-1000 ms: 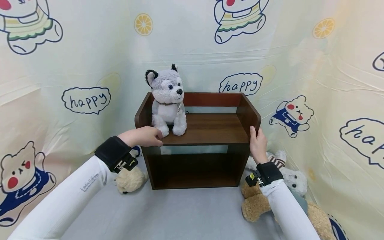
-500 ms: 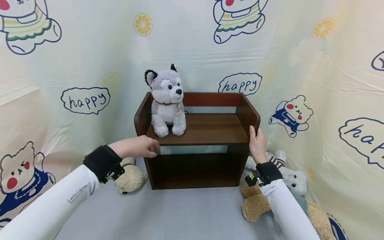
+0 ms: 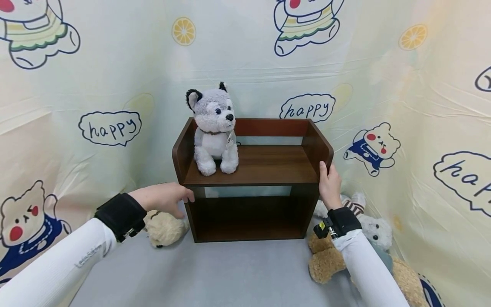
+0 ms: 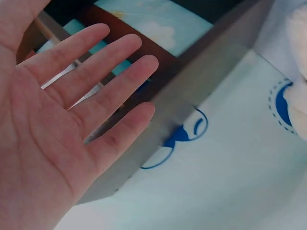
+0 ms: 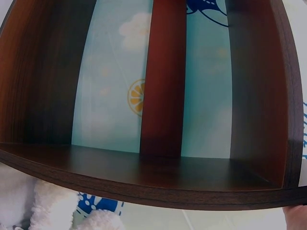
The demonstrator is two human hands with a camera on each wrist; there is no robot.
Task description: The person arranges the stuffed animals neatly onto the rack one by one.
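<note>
Grey surface (image 3: 245, 273), cartoon-printed backdrop (image 3: 245, 64), left fingers (image 4: 117, 88) spread apart, right fingers (image 3: 324, 170) clamped on brown shelf's (image 3: 268, 166) side

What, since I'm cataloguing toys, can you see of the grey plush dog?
The grey plush dog looks furry, with whitish chest, black-edged ears, dark eyes and nose. At its neck are a thin brown collar and what seems a small tag. It sits upright on the upper level of the brown shelf, toward the left in the head view, face turned rightward. Neither left hand nor right hand touches it.
</note>
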